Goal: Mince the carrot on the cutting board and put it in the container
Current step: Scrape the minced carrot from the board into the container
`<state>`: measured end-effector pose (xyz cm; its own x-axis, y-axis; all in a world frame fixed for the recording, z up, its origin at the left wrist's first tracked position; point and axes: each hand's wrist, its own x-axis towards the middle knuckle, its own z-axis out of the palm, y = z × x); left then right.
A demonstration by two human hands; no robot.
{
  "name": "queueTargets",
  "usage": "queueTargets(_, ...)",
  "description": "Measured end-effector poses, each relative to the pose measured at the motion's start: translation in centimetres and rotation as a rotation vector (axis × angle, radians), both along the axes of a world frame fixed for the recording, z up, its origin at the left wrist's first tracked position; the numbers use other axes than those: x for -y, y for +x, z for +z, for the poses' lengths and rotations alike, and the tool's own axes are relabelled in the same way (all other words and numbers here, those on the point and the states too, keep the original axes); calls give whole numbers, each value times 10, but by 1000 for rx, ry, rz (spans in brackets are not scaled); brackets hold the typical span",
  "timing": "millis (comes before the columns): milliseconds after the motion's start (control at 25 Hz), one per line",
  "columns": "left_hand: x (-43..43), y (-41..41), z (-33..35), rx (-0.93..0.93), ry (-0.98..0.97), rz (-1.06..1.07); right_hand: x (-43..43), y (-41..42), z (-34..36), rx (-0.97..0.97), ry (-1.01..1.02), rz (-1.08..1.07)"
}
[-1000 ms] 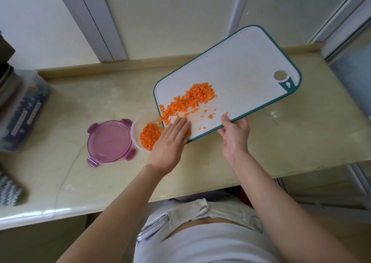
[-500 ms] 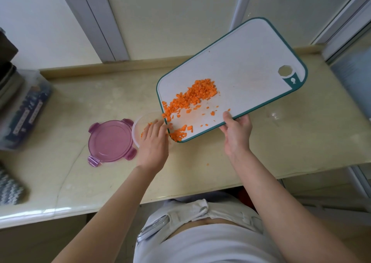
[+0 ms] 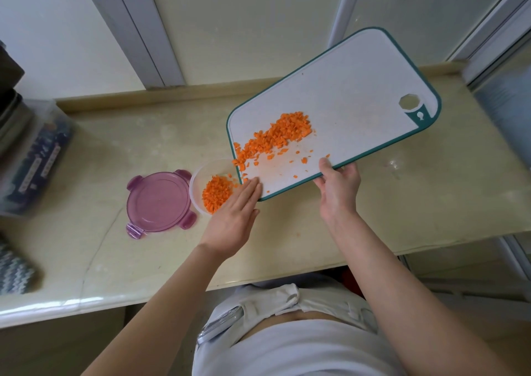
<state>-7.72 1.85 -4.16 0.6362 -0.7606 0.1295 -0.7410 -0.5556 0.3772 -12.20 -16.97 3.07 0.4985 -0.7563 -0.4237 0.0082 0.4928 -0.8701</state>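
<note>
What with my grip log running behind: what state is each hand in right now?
Left hand: open, straight fingers touching the cutting board beside the container.
Right hand: gripping the cutting board's near edge.

The left hand (image 3: 232,217) is flat, back facing up, with its fingers straight and held together. The fingertips touch the near left corner of the board (image 3: 344,88). The left forearm runs from the lower left to the wrist, roughly in line with the hand. The right hand (image 3: 337,191) grips the board's near edge, thumb on the top face. Its fingers are hidden beneath, probably curled. The right forearm enters from the lower right.
</note>
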Motion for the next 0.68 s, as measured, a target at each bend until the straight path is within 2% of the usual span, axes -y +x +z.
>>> queueTargets(200, -18, 11, -4, 30, 25, 192, 1, 1, 2, 8, 4, 8)
queueTargets(440, 18, 33, 34, 123, -136, 266, 0, 1, 2, 2, 1, 33)
queueTargets(560, 52, 42, 53, 103, -171, 149, -2, -1, 2, 9, -14, 53)
queueTargets(680, 87, 47, 68, 75, -67, 0, -4, 0, 1, 18, -38, 73)
